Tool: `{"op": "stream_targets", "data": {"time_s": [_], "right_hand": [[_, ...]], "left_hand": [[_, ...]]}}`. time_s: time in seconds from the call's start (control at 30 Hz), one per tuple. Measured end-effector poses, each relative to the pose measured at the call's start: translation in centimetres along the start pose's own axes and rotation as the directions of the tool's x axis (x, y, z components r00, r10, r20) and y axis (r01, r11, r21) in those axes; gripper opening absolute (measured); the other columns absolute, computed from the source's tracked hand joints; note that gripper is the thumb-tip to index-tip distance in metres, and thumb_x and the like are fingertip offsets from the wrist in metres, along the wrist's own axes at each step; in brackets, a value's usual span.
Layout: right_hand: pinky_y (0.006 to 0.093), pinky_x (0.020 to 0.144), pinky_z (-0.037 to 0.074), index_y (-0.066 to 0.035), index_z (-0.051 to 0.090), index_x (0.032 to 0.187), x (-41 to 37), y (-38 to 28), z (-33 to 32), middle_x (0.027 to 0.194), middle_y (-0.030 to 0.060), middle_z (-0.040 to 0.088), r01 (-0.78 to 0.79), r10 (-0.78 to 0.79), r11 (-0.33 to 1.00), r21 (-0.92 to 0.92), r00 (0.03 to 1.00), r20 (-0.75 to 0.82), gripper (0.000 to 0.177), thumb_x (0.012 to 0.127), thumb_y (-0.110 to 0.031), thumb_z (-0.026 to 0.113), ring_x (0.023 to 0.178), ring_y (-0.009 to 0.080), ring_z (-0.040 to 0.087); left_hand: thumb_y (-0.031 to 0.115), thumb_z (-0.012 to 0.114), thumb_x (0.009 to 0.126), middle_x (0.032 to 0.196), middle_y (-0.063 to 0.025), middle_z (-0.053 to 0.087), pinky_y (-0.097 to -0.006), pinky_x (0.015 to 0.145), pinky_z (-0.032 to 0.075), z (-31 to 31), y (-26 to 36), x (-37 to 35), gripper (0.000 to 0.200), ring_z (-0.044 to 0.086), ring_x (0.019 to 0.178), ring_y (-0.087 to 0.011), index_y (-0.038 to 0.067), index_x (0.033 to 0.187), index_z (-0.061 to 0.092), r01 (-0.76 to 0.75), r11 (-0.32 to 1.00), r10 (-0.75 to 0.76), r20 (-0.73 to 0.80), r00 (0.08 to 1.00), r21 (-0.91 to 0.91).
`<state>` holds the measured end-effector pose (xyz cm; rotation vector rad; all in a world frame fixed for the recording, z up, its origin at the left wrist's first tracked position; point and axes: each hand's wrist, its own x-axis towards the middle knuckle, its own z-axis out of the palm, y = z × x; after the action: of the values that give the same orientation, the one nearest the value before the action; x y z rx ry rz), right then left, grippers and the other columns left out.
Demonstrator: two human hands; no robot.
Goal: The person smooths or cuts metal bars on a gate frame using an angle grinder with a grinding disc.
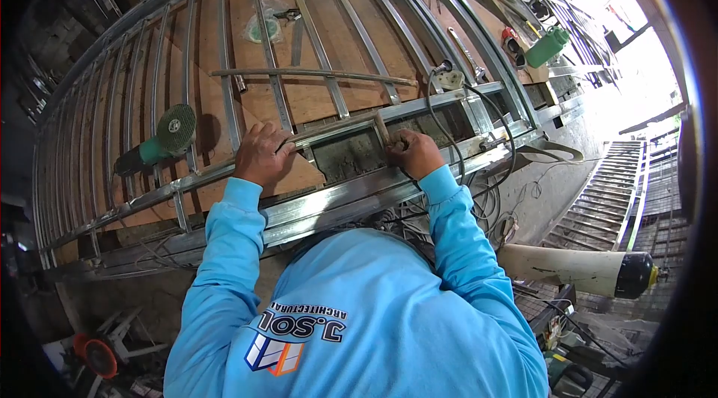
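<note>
Gripping the short grey steel flat bar at both ends: left hand fingers curled over it, right hand fingers pinching. Best pressed flush on the long grey steel frame rail under the fingers, squared before easing off.

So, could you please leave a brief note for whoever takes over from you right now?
Left hand: grip on the left end of the small steel frame.
Right hand: grip on its right end.
It sits between the lower rails of the gate frame.
Green grinder lies to the left.
Done: long bars laid in.
Left: small frame seemingly unfixed; one loose bar lies across.
</note>
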<state>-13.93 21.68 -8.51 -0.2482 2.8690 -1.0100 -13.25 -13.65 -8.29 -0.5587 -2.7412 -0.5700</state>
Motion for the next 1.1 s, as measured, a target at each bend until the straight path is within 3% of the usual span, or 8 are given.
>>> {"op": "stream_targets", "data": {"time_s": [0.33,0.63,1.1], "right_hand": [[0.0489,0.079,0.053,-0.009,0.07,0.104,0.1,-0.2,0.0,0.093,0.022,0.07,-0.012,0.011,0.999,0.05,1.0,0.029,0.029,0.081,-0.026,0.072,0.089,0.0425,0.066],[0.0497,0.081,0.053,-0.008,0.07,0.106,0.1,-0.1,-0.1,0.095,0.0234,0.069,-0.027,0.024,0.996,0.079,0.999,0.037,0.031,0.082,-0.027,0.071,0.092,0.0435,0.065],[0.048,0.077,0.053,-0.008,0.071,0.103,0.0,-0.8,-0.4,0.091,0.0225,0.07,-0.008,0.008,0.998,0.062,1.0,0.001,0.03,0.083,-0.03,0.074,0.088,0.042,0.066]], "left_hand": [[0.022,0.074,0.083,0.1,-0.0077,0.063,-0.0438,0.093,0.048,0.2,-0.5,0.0,0.023,0.058,0.103,-0.0313,0.01,0.102,0.071,-0.027,0.999,0.026,0.016,1.0,0.026],[0.021,0.074,0.083,0.102,-0.0143,0.062,-0.0484,0.089,0.045,-0.7,0.4,0.4,0.023,0.057,0.1,-0.037,0.008,0.102,0.069,-0.005,0.999,0.006,0.033,0.999,-0.035],[0.025,0.075,0.08,0.099,-0.014,0.061,-0.0457,0.09,0.048,-0.6,0.5,0.3,0.029,0.057,0.099,-0.0342,0.005,0.1,0.071,0.031,0.999,-0.031,0.031,0.999,-0.01]]}}
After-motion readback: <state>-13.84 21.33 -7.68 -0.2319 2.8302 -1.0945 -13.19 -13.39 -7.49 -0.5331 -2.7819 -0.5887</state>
